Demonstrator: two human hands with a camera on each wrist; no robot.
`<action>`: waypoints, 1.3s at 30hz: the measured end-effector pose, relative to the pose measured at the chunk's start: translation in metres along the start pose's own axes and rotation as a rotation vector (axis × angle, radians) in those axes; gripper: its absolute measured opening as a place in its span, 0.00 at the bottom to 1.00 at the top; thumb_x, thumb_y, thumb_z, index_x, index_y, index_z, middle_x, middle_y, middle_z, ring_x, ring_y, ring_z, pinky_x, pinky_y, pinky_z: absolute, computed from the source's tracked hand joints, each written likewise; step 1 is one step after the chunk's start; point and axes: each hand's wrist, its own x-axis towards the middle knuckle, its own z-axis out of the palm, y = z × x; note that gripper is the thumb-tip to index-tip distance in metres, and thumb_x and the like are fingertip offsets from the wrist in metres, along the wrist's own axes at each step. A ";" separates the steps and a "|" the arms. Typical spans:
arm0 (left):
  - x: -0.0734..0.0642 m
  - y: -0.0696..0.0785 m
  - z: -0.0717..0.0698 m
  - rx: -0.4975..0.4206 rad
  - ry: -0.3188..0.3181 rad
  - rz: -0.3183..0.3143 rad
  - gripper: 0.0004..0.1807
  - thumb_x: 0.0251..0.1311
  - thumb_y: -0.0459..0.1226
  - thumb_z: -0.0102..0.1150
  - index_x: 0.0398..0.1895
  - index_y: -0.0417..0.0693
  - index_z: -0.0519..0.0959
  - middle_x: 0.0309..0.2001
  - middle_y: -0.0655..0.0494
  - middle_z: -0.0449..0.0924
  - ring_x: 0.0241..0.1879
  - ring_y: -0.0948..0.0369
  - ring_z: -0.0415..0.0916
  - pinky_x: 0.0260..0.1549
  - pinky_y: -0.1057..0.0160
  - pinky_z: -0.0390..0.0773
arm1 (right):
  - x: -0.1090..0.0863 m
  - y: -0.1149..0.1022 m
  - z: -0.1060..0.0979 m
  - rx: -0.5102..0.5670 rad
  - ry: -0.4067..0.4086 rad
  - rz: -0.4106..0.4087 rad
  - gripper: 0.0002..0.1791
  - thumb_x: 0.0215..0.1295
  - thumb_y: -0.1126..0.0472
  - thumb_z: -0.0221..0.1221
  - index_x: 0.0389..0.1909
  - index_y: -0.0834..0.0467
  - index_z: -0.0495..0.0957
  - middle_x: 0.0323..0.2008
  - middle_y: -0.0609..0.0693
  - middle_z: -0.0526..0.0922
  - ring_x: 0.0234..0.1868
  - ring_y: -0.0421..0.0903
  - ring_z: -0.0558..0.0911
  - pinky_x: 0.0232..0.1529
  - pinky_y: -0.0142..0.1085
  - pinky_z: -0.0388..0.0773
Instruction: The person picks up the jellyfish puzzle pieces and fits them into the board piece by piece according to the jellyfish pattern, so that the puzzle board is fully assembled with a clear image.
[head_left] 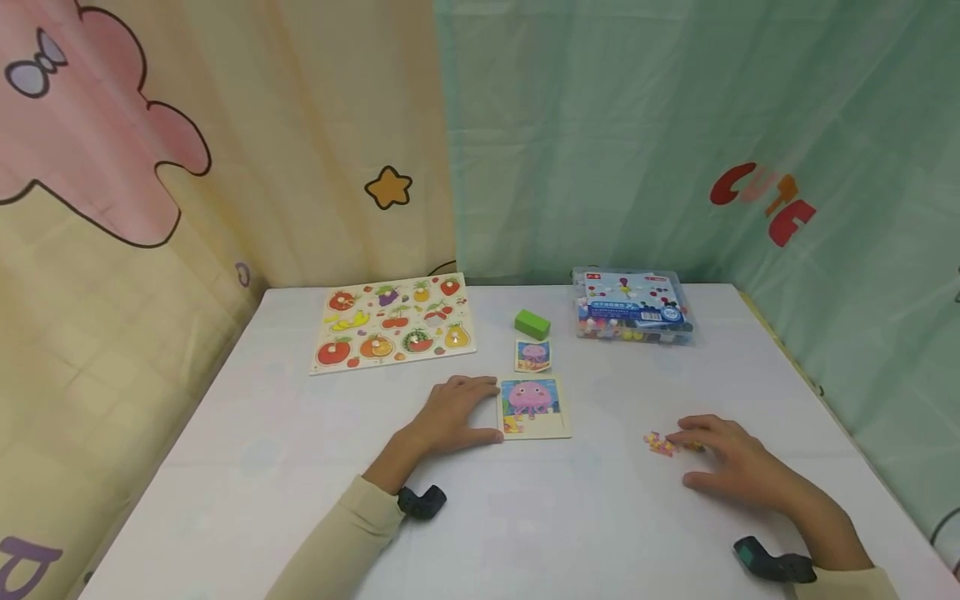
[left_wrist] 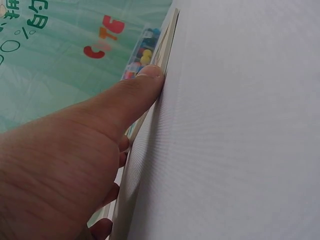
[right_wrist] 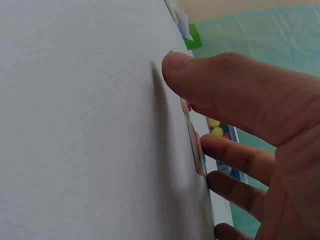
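Observation:
A square jigsaw board (head_left: 555,425) lies on the table, its picture of a pink jellyfish filling the upper part and a strip of bare wood along the bottom. My left hand (head_left: 453,414) rests on the table at the board's left side, thumb by the lower corner and fingers by the upper one. In the left wrist view the thumb (left_wrist: 151,72) lies against the board's thin edge. To the right, my right hand (head_left: 731,462) reaches over a small heap of jigsaw pieces (head_left: 658,443), fingers spread and loosely bent. The fingertips touch the pieces (right_wrist: 196,150) in the right wrist view.
Just above the board lie a small jellyfish picture card (head_left: 533,356) and a green block (head_left: 532,324). A fruit puzzle board (head_left: 390,369) is at the back left. At the back right sits a clear plastic case (head_left: 633,307) of colored beads. Curtains hang behind the table.

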 end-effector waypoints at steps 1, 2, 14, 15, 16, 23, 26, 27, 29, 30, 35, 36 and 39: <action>0.000 0.000 0.001 0.001 0.001 0.000 0.42 0.59 0.63 0.64 0.72 0.54 0.70 0.75 0.61 0.63 0.70 0.54 0.60 0.63 0.47 0.62 | -0.003 0.001 0.001 -0.006 0.024 -0.018 0.29 0.45 0.57 0.80 0.52 0.51 0.85 0.55 0.53 0.78 0.52 0.54 0.74 0.48 0.43 0.70; 0.000 0.000 0.001 0.001 0.000 0.000 0.42 0.59 0.63 0.64 0.72 0.54 0.70 0.75 0.61 0.63 0.70 0.54 0.60 0.63 0.47 0.62 | -0.005 0.002 0.002 -0.004 0.045 -0.029 0.29 0.44 0.58 0.80 0.52 0.51 0.85 0.55 0.52 0.79 0.52 0.52 0.74 0.48 0.40 0.68; -0.001 -0.002 0.004 -0.009 0.000 0.006 0.42 0.59 0.64 0.64 0.72 0.55 0.71 0.74 0.61 0.63 0.70 0.54 0.59 0.63 0.47 0.62 | -0.007 -0.003 0.012 0.026 0.112 0.041 0.25 0.44 0.57 0.80 0.47 0.46 0.87 0.53 0.49 0.78 0.52 0.51 0.72 0.42 0.51 0.63; -0.001 -0.002 0.004 -0.008 0.001 0.007 0.42 0.59 0.64 0.64 0.72 0.54 0.71 0.74 0.61 0.63 0.70 0.54 0.59 0.63 0.47 0.62 | -0.007 -0.003 0.013 0.024 0.114 0.046 0.24 0.44 0.56 0.80 0.47 0.45 0.87 0.53 0.49 0.78 0.52 0.52 0.72 0.41 0.51 0.62; -0.001 -0.002 0.004 -0.007 0.002 0.007 0.42 0.59 0.64 0.64 0.72 0.54 0.71 0.74 0.61 0.63 0.70 0.54 0.59 0.63 0.47 0.63 | -0.007 -0.004 0.014 0.022 0.120 0.048 0.24 0.44 0.56 0.80 0.46 0.44 0.87 0.53 0.49 0.78 0.52 0.52 0.72 0.41 0.52 0.62; -0.001 -0.001 0.002 -0.009 0.005 0.006 0.42 0.58 0.63 0.65 0.72 0.53 0.71 0.74 0.60 0.64 0.70 0.54 0.60 0.62 0.46 0.63 | -0.002 -0.011 0.017 0.024 0.134 0.035 0.26 0.43 0.54 0.81 0.48 0.44 0.88 0.55 0.48 0.77 0.54 0.51 0.70 0.41 0.53 0.60; -0.001 -0.002 0.003 -0.004 0.004 0.005 0.42 0.58 0.63 0.65 0.72 0.54 0.71 0.74 0.61 0.63 0.70 0.54 0.59 0.62 0.47 0.62 | 0.000 -0.013 0.019 0.021 0.144 0.039 0.25 0.43 0.55 0.80 0.47 0.44 0.88 0.55 0.49 0.77 0.54 0.53 0.71 0.41 0.53 0.60; -0.001 -0.002 0.002 -0.005 0.006 0.007 0.42 0.58 0.63 0.65 0.72 0.53 0.71 0.74 0.60 0.63 0.70 0.54 0.60 0.62 0.47 0.63 | 0.001 -0.014 0.019 0.023 0.148 0.043 0.25 0.44 0.56 0.80 0.47 0.44 0.88 0.55 0.49 0.77 0.54 0.53 0.71 0.41 0.54 0.60; 0.000 -0.003 0.003 -0.001 0.007 0.009 0.42 0.58 0.64 0.64 0.72 0.54 0.71 0.74 0.61 0.63 0.70 0.54 0.60 0.62 0.47 0.63 | 0.003 -0.014 0.021 0.030 0.160 0.047 0.23 0.44 0.58 0.80 0.45 0.45 0.88 0.54 0.50 0.78 0.53 0.54 0.71 0.41 0.55 0.59; 0.000 -0.003 0.003 -0.001 0.009 0.011 0.42 0.58 0.64 0.64 0.72 0.54 0.71 0.74 0.61 0.63 0.70 0.54 0.60 0.62 0.46 0.63 | 0.003 -0.014 0.021 0.034 0.167 0.046 0.22 0.45 0.60 0.79 0.44 0.45 0.87 0.54 0.50 0.78 0.53 0.54 0.71 0.41 0.55 0.59; 0.000 -0.004 0.003 -0.007 0.013 0.013 0.43 0.58 0.65 0.64 0.72 0.54 0.71 0.74 0.61 0.63 0.70 0.54 0.59 0.63 0.46 0.62 | 0.007 -0.012 0.026 0.031 0.211 0.021 0.22 0.44 0.64 0.79 0.41 0.45 0.86 0.52 0.50 0.78 0.50 0.53 0.73 0.41 0.54 0.60; 0.000 -0.004 0.002 -0.009 0.013 0.013 0.43 0.58 0.65 0.64 0.72 0.54 0.71 0.75 0.61 0.63 0.70 0.54 0.59 0.63 0.46 0.62 | 0.007 -0.012 0.026 0.025 0.216 0.016 0.22 0.44 0.65 0.78 0.42 0.45 0.86 0.52 0.50 0.79 0.49 0.52 0.73 0.41 0.53 0.61; 0.001 -0.003 0.002 -0.007 0.014 0.010 0.43 0.58 0.64 0.64 0.72 0.54 0.71 0.75 0.61 0.63 0.70 0.53 0.59 0.63 0.46 0.62 | 0.008 -0.011 0.027 0.016 0.223 0.029 0.24 0.44 0.65 0.79 0.45 0.49 0.85 0.51 0.49 0.79 0.49 0.51 0.73 0.42 0.52 0.62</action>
